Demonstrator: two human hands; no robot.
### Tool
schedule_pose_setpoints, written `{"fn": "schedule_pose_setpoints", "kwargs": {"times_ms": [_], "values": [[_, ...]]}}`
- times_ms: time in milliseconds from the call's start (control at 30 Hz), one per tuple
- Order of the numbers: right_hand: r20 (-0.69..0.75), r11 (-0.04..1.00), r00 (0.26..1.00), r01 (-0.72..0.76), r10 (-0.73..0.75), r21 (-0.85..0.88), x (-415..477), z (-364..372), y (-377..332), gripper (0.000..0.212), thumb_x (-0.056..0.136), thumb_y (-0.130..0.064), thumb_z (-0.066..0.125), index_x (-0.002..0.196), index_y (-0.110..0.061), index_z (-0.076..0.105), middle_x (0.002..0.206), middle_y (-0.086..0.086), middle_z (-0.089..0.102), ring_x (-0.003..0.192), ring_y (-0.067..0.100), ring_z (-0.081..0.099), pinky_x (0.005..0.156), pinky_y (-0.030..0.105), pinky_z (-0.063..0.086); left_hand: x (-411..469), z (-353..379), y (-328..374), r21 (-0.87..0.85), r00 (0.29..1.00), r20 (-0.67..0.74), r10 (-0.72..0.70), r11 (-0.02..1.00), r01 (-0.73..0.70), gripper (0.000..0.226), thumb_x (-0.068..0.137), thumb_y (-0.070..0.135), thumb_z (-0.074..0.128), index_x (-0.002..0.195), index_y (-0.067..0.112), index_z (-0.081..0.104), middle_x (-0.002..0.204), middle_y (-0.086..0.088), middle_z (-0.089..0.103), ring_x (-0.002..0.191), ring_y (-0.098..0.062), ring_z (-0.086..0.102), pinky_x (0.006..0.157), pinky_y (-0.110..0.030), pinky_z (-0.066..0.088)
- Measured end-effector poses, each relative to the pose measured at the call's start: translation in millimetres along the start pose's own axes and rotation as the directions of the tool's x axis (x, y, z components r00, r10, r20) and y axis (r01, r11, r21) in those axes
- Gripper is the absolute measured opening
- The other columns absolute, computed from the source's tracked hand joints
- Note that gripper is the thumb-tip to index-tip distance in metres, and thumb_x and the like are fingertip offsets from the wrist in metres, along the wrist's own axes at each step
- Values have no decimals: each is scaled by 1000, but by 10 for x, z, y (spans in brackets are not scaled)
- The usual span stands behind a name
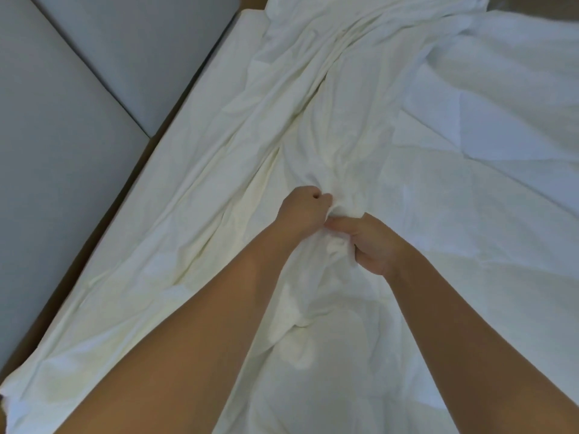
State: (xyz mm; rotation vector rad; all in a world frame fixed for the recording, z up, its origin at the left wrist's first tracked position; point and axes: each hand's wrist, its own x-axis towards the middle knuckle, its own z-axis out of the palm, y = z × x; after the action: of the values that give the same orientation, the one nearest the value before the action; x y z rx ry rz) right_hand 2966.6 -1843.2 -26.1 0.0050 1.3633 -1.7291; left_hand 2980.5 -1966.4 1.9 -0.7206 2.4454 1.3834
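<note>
A white sheet (219,170) lies rumpled over a bed and runs in long folds from the far end towards me. My left hand (302,211) grips a bunch of the sheet at the middle of the view, its fingers curled into the cloth. Right beside it, my right hand (372,242) grips the same gathered bunch from the right, thumb across the fabric. The two hands nearly touch. Both bare forearms reach in from the bottom edge.
A second, bluish-white layer of bedding (501,120) lies on the right side. The bed's left edge (175,130) runs diagonally, with a brown strip beside it. Grey padded panels (62,104) fill the left of the view.
</note>
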Motion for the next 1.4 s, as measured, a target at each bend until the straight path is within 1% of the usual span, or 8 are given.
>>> {"fn": "schedule_pose_setpoints", "kwargs": {"times_ms": [200,333,500,633,733,1000,1200,1400], "values": [[94,902,992,-111,78,418,-33,8,-110,28,66,-15,56,85,-7,75,87,10,70,79,24,67,76,32,54,22,-5,120,-157,998,-48,43,986,-50,42,94,18,49,57,17,28,57,0,31,54,-17,32,59,-30,29],[144,965,965,-192,219,-179,-76,-48,-217,26,63,-10,71,88,-14,76,96,11,73,90,26,69,79,36,55,17,-67,332,-255,981,15,195,949,-185,38,92,20,55,59,17,36,61,-3,33,61,-17,35,61,-30,30],[42,980,982,-183,187,-83,-68,-62,-128,28,74,-9,68,102,-9,68,100,10,72,93,24,69,80,36,55,-60,-37,-12,-310,997,24,-75,948,79,27,91,37,56,88,11,62,89,-5,63,84,-22,61,69,-27,45],[-15,937,980,-183,197,297,-12,14,82,36,69,-20,64,100,-2,65,85,12,73,77,24,71,66,31,56,-204,-27,-406,-231,884,114,-453,854,467,82,76,68,56,130,7,50,124,-9,58,105,-25,59,82,-30,46],[44,900,974,-224,224,374,-14,31,103,36,72,-41,67,86,-8,74,84,11,72,76,23,70,67,31,58,-300,-36,-511,-219,779,334,-532,760,612,60,75,66,60,99,11,60,95,-5,65,78,-18,61,61,-26,47],[101,818,927,-262,360,-512,-94,42,-2,23,77,-23,75,93,-36,66,84,-19,72,76,-3,67,57,9,49,-341,-73,-261,-81,971,-182,157,981,-174,44,91,26,52,51,17,33,53,-4,42,56,-32,48,55,-36,38],[26,997,997,-75,76,-35,-126,38,25,41,60,-17,78,101,-15,70,101,8,73,92,23,70,67,30,57,-369,-93,-546,213,993,-57,-100,971,110,42,96,35,45,61,12,53,68,-4,60,72,-25,58,64,-30,41],[140,926,949,-231,282,-298,-153,19,-2,37,59,-34,83,93,-24,76,99,2,74,92,17,70,71,28,57,-528,-51,-429,-169,966,-240,94,976,-138,46,93,33,53,52,13,49,47,7,52,49,-9,47,57,-27,41]]}}
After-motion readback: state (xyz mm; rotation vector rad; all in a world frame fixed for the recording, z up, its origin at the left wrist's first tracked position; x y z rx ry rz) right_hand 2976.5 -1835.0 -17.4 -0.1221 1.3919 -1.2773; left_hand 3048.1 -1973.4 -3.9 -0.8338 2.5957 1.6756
